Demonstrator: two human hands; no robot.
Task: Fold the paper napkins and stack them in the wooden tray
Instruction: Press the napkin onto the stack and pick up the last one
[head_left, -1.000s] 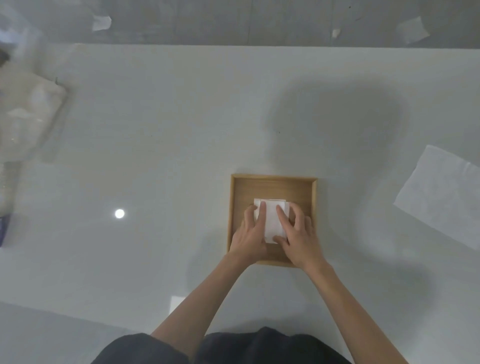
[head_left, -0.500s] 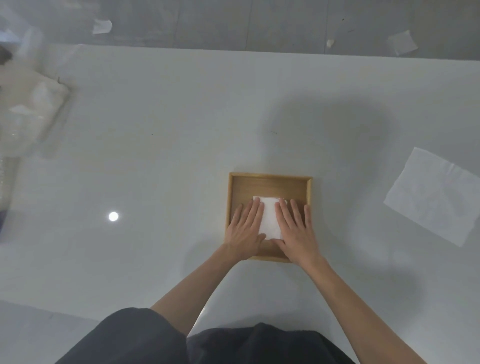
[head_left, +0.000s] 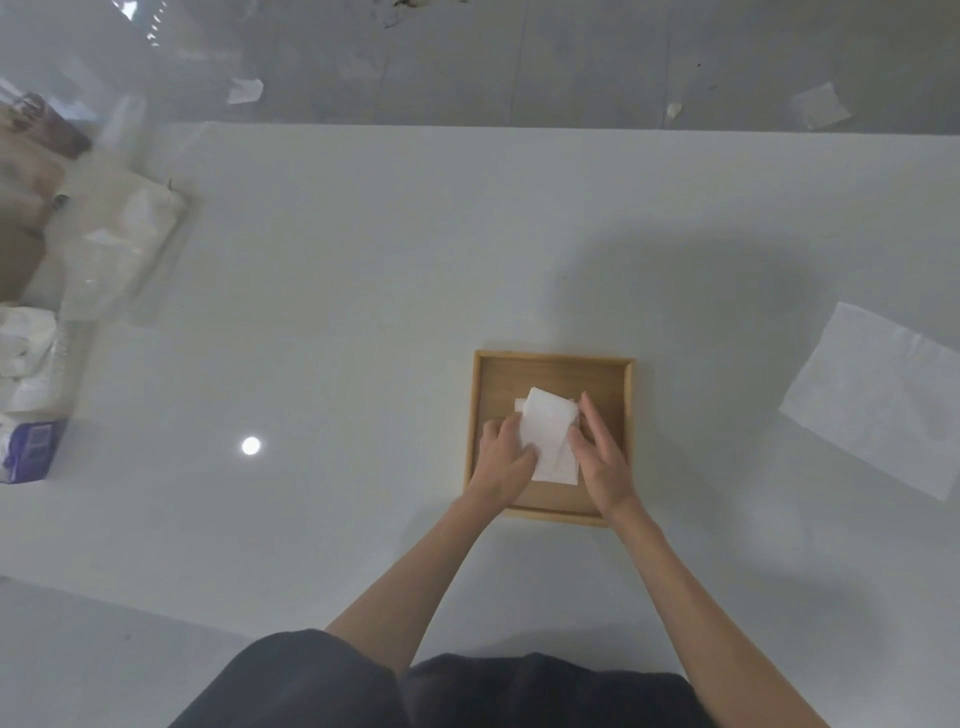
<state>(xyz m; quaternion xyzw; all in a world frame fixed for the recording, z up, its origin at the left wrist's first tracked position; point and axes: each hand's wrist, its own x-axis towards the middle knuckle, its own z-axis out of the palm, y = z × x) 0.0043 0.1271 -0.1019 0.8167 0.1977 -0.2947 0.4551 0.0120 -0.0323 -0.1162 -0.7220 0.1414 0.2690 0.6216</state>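
The folded napkin (head_left: 548, 434), long axis near-to-far, is gripped by the left hand (head_left: 501, 462) and pinched by the right hand (head_left: 605, 462) in the wooden tray (head_left: 553, 357). Its side edges are hidden.

Left hand (head_left: 501, 457), right hand (head_left: 602, 460), both holding folded napkin (head_left: 550, 434) in wooden tray (head_left: 553, 376); flat napkin (head_left: 878, 395) at right

i see a white worktop (head_left: 363, 270)
wooden tray (head_left: 471, 415) near its front edge, open napkin (head_left: 878, 395) at right edge, plastic bag (head_left: 119, 244) and tissue pack (head_left: 31, 415) at left.
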